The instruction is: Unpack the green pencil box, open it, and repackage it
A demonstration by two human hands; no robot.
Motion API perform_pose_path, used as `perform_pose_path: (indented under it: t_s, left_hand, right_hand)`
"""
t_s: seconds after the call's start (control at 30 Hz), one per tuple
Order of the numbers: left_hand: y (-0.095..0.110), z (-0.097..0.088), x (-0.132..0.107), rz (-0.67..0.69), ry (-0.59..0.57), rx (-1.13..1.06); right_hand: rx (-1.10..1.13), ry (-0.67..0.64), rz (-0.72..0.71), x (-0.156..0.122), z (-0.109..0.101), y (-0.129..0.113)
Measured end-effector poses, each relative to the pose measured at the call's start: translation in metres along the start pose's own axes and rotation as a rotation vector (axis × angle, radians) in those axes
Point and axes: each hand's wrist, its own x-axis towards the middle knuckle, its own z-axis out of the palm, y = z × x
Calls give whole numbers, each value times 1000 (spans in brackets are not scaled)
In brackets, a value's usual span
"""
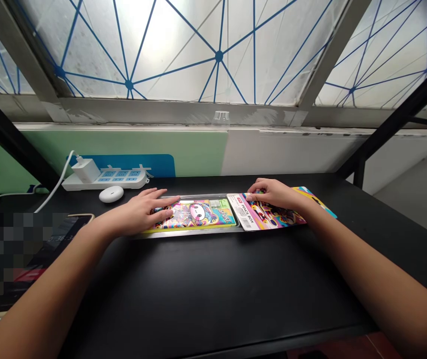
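Multicoloured cartoon-printed pencil box lies in its clear plastic tray on the black table, left hand spread open across it, right hand open on the glossy printed card sleeve, neither gripping.

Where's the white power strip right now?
In the head view, the white power strip lies at the back left of the black desk, against the wall panel, behind and left of the person's left hand, with a round white device just in front of it.
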Motion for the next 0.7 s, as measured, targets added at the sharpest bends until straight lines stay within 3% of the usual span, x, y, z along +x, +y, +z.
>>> perform_pose_path:
  t_s: [0.47,0.7]
  left_hand:
    - [-5,-4,-1,-16,20,29]
    - [3,0,-2,-41,4,31]
  right_hand:
    - [-15,20,2,0,0,3]
    - [-49,97,34,-3,17,-30]
